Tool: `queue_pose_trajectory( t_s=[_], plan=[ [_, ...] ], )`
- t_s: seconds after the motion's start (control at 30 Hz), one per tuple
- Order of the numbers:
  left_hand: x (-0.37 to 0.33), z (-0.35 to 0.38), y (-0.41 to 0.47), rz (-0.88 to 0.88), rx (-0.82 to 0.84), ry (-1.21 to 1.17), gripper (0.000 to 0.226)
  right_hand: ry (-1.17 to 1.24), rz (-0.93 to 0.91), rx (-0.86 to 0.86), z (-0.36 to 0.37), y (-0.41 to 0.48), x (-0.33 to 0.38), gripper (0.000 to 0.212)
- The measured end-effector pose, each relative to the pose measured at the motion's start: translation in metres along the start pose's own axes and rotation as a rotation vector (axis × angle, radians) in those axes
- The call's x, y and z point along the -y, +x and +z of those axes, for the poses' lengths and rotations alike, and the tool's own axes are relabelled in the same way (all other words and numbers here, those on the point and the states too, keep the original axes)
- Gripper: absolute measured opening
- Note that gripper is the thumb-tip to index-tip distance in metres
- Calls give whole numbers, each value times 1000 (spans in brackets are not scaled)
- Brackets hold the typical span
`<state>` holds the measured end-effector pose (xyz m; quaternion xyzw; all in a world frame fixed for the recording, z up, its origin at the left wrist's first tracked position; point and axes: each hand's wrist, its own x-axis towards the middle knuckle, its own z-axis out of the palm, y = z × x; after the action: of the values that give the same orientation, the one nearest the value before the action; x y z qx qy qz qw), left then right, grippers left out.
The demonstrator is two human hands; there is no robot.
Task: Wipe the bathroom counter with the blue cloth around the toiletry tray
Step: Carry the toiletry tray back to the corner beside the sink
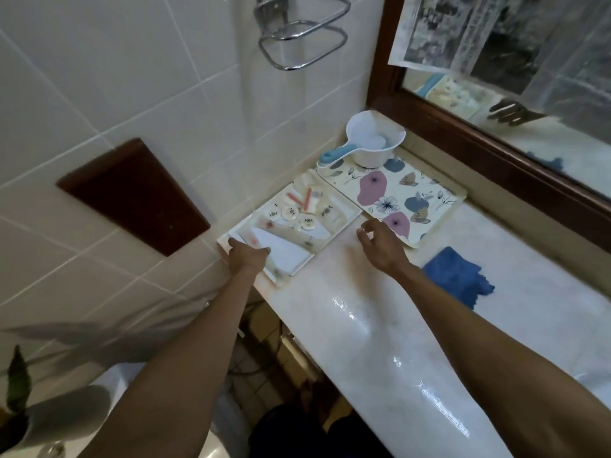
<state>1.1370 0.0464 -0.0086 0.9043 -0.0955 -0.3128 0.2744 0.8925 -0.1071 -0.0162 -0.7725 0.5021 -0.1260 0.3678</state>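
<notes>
A white toiletry tray (347, 215) with small round containers, pink sticks and folded white items lies at the counter's left end against the tiled wall. My left hand (247, 257) grips its near left corner. Fingers apart, my right hand (380, 243) hovers just off the tray's right edge and holds nothing. The blue cloth (454, 276) lies crumpled on the glossy pale counter (363, 325), to the right of my right wrist and untouched.
A floral tray (396, 196) sits beside the toiletry tray, with a white scoop with a blue handle (370, 143) at its far end. A wood-framed mirror (496, 137) runs along the back. A chrome rack (297, 34) hangs on the wall.
</notes>
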Motion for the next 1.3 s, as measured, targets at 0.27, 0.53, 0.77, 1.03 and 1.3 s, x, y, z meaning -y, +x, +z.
queue_pose_trajectory(
  t_s=[0.27,0.53,0.77,1.03,1.3],
  plan=[
    [10,-6,9,56,16,23,98,-65,4,17,8,9,19,41],
    [36,-30,19,140,69,98,95,-245,103,27,23,7,20,69],
    [40,-39,29,247,140,186,92,-79,209,112,39,-11,20,88],
    [41,-24,11,417,299,205,92,42,265,119,7,-65,-15,106],
    [-24,25,-65,658,381,211,82,146,207,-160,-75,-141,-56,86]
  ],
)
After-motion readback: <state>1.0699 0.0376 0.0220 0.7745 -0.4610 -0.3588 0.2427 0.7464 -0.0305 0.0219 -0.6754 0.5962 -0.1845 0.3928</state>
